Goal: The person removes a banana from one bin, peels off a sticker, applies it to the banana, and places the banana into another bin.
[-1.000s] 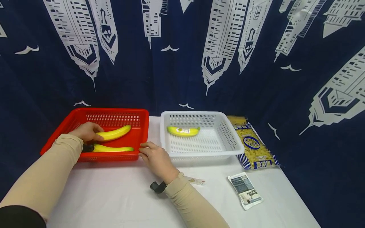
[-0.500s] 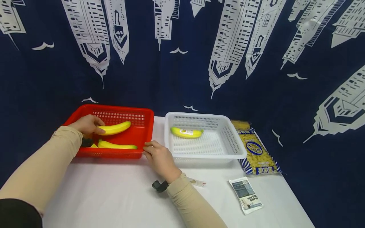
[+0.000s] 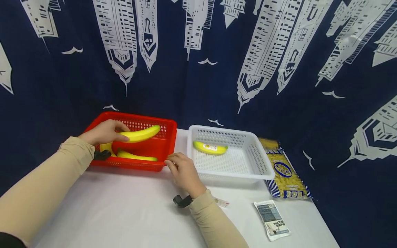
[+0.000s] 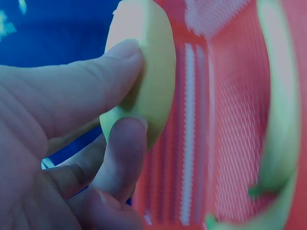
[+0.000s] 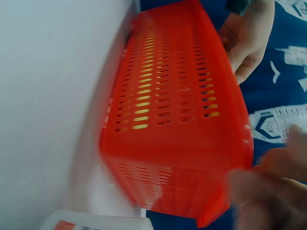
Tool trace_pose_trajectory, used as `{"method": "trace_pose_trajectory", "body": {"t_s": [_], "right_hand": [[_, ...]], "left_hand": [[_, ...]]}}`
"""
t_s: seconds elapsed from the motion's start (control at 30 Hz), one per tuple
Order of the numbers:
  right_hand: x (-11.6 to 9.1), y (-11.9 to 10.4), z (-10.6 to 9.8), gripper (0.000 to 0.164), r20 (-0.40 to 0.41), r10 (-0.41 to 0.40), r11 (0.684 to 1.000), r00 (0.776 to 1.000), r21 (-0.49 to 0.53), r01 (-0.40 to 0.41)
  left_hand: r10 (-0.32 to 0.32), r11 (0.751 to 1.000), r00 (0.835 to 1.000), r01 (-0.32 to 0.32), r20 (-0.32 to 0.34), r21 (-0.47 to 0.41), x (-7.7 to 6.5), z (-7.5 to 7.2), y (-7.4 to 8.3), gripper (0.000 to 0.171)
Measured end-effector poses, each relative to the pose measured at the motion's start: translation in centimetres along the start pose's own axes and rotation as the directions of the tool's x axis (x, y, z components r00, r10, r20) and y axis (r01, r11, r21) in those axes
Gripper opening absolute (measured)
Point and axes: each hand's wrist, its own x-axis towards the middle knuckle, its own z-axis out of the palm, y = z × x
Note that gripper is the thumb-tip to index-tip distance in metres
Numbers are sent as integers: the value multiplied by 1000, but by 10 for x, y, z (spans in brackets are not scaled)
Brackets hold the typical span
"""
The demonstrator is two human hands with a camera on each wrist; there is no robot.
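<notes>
My left hand (image 3: 107, 132) holds a yellow banana (image 3: 142, 134) by one end, thumb and fingers pinching it, raised over the red basket (image 3: 172, 141). In the left wrist view the held banana (image 4: 160, 62) stands above the basket floor, apart from two others. Those two, a lower banana (image 3: 136, 157) and a partly hidden banana (image 3: 106, 148), lie inside the red basket. At that basket's near right corner, my right hand (image 3: 186, 174) grips the rim with its fingertips. The right wrist view shows the blurred fingers (image 5: 247, 189) there.
A white basket (image 3: 268, 170) stands to the right, with a labelled banana (image 3: 210, 148) in it. Beside it lies a yellow pasta bag (image 3: 285, 175). A small white packet (image 3: 273, 220) is nearer, and a paper strip (image 3: 222, 202) lies by my right wrist. A dark blue curtain (image 3: 173, 86) hangs behind.
My left hand has lifted the banana higher inside the red basket and a little to the right. The head view has turned left. My right hand stays at the basket corner.
</notes>
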Motion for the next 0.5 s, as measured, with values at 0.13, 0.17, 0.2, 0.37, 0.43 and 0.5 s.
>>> {"method": "trace_pose_trajectory", "body": {"t_s": [0.13, 0.17, 0.2, 0.37, 0.43, 0.5], "right_hand": [[0, 4, -19, 17, -126, 187, 933, 974, 333, -136], [0, 4, -25, 19, -134, 240, 899, 962, 404, -168], [0, 5, -31, 22, -133, 285, 866, 949, 460, -196], [-13, 8, -57, 27, -37, 385, 767, 922, 569, -298], [-26, 11, -64, 24, 8, 391, 766, 920, 552, -330], [-40, 15, -69, 21, 64, 398, 753, 915, 547, -366]], "left_hand": [[60, 997, 998, -61, -16, -48, -21, 19, 30, 39], [71, 996, 997, -72, -13, -60, -27, 24, 38, 40], [85, 993, 996, -86, -8, -79, -33, 29, 44, 40], [192, 974, 981, -188, 18, -127, -57, 61, 66, 41], [217, 965, 975, -209, 38, -160, -64, 74, 69, 42], [231, 958, 971, -216, 60, -190, -68, 86, 69, 41]]}}
